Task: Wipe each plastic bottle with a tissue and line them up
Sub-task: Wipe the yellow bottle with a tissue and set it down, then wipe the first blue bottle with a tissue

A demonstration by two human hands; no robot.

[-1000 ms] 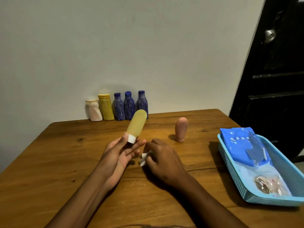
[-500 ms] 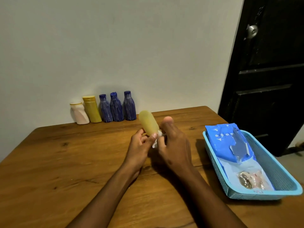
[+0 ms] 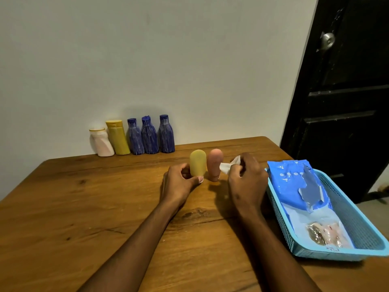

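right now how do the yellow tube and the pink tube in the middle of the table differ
The yellow tube is gripped near its base by the left hand; the pink tube stands free, untouched. The yellow tube looks translucent, the pink tube opaque. The yellow tube is left of the pink one. Both stand upright, cap down, with rounded tops, on the table.

— What carries it all?
— A wooden table [image 3: 63, 207] set against the wall. Five bottles stand in a row at its back edge: a white bottle [image 3: 101, 142], a yellow bottle [image 3: 117, 137], then three blue bottles [image 3: 149, 137].
— And nearer?
— A yellow tube [image 3: 197, 162] and a pink tube [image 3: 214, 164] stand cap-down just beside each other, maybe touching. A blue basket [image 3: 357, 226] sits at the right.
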